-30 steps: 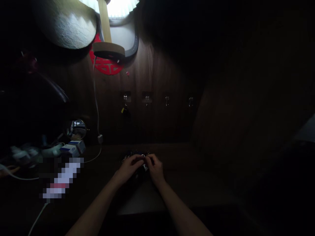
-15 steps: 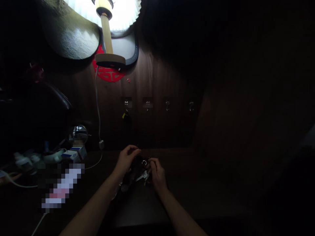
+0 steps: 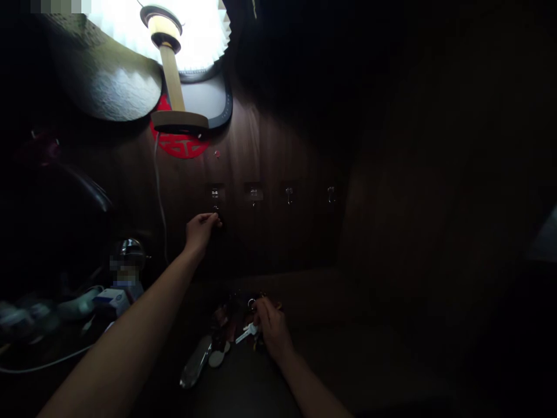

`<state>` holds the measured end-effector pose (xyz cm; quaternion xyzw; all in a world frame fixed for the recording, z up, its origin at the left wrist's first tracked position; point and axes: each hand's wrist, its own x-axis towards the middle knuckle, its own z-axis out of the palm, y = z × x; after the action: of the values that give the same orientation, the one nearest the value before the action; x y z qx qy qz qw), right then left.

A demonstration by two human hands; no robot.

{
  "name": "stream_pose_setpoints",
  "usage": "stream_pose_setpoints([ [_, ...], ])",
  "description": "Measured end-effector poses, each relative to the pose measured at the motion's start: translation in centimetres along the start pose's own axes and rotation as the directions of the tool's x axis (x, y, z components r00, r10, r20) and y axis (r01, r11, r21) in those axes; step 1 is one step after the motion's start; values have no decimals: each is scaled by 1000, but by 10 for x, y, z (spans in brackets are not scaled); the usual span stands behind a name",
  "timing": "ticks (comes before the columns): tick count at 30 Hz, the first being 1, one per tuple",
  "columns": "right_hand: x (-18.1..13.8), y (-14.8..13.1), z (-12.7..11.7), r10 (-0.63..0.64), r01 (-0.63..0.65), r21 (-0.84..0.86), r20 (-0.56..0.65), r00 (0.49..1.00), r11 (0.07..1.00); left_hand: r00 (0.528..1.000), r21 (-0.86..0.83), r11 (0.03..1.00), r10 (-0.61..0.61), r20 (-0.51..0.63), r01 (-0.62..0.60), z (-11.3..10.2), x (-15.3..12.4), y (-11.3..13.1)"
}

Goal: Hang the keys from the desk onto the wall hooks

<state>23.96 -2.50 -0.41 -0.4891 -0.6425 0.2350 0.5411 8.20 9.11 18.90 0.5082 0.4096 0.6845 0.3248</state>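
Observation:
The scene is dark, lit by a lamp (image 3: 174, 35) at the top. My left hand (image 3: 201, 229) is raised to the leftmost wall hook (image 3: 214, 194), fingers pinched on something small and dark that I cannot make out. My right hand (image 3: 268, 325) rests on the dark tabletop, fingers curled on a bunch of keys (image 3: 246, 334) with a metal ring (image 3: 251, 302). A silver key sticks out to the left of that hand. A pale oval tag (image 3: 196, 361) lies beside the bunch.
Three more hooks (image 3: 253, 194) run rightwards along the wood-panelled wall. A red paper cut-out (image 3: 178, 145) hangs behind the lamp base. At the left are a power strip with cables (image 3: 73, 307), small boxes (image 3: 108, 299) and a shiny round object (image 3: 130, 249).
My left hand has left the key pile and risen to the leftmost hook. My right hand has stayed on the keys. The camera has tilted upward slightly.

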Motion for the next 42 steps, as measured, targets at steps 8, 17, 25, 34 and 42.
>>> stream_pose_setpoints([
  [8, -1, 2, 1, 0, 0, -11, 32, 999, 1000, 997, 21, 997, -76, 12, 75, 4, 22, 0],
  [17, 0, 2, 1, -15, 15, -35, 2, 1000, 999, 994, 83, 992, -102, 32, 99, -1, 31, -14],
  [25, 1, 5, 0, -23, 22, -52, -5, 1000, 998, 979, 180, 962, -204, -25, 205, -7, 25, -27],
  [34, 1, 5, 3, 0, -2, -55, -42, 999, 999, 954, 179, 938, -299, -8, 295, -23, -8, -51],
  [42, 0, 5, 4, -16, 11, -117, -44, 999, 993, 942, 213, 924, -333, 46, 316, -46, -43, -81],
])
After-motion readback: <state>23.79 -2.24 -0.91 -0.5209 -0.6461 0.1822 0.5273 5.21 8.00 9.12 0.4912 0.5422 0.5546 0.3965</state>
